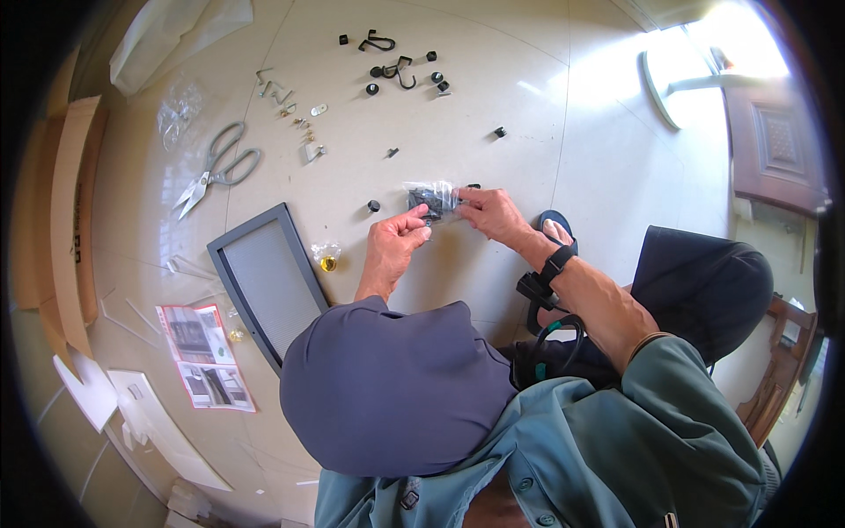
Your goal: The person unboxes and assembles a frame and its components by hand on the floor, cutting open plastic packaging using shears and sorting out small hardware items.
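Between my two hands is a small clear plastic bag (pixel 429 195) with dark pieces inside, too small to name. My left hand (pixel 393 249) pinches its lower left side with thumb and forefinger. At the bag's right edge, my right hand (pixel 495 216) grips the plastic, fingers closed. Left of the bag, a small black cap-like piece (pixel 373 206) stands on the floor. Another black piece (pixel 473 186) shows just behind my right fingers, partly hidden.
Beyond lie black hooks (pixel 377 41), black caps (pixel 372 89) and small metal brackets (pixel 314 152). To the left are grey-handled scissors (pixel 214 172), a dark-framed mesh panel (pixel 264 273), a yellow roll (pixel 328 263), a printed leaflet (pixel 209 356) and a cardboard box (pixel 75 211).
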`<action>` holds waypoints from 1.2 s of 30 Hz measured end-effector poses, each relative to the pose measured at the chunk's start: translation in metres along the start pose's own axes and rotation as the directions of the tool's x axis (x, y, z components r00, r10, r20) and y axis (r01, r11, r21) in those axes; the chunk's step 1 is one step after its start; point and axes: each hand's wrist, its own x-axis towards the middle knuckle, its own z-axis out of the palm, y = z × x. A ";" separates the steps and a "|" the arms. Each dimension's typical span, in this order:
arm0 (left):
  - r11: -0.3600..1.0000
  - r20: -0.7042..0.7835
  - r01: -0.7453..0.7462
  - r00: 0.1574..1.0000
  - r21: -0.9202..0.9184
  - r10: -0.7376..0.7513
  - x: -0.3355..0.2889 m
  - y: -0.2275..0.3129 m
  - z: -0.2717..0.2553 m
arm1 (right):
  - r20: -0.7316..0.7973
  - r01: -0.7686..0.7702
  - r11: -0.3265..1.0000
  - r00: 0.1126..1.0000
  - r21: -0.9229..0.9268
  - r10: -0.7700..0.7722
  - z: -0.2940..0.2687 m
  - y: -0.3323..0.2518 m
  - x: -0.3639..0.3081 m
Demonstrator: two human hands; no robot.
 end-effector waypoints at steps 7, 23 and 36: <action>1.000 -0.013 -0.010 1.000 0.016 0.010 -0.002 0.002 0.001 | -0.034 0.373 0.827 0.905 -0.419 -0.425 0.002 -0.009 0.006; 0.998 -0.025 -0.050 0.998 0.047 0.051 -0.006 -0.002 -0.006 | -0.111 -0.009 0.988 0.994 -0.151 -0.008 -0.033 -0.027 0.020; 0.999 -0.021 -0.047 0.999 0.010 0.047 -0.017 0.004 -0.003 | -0.062 0.167 0.978 0.982 -0.127 -0.176 0.001 -0.070 0.087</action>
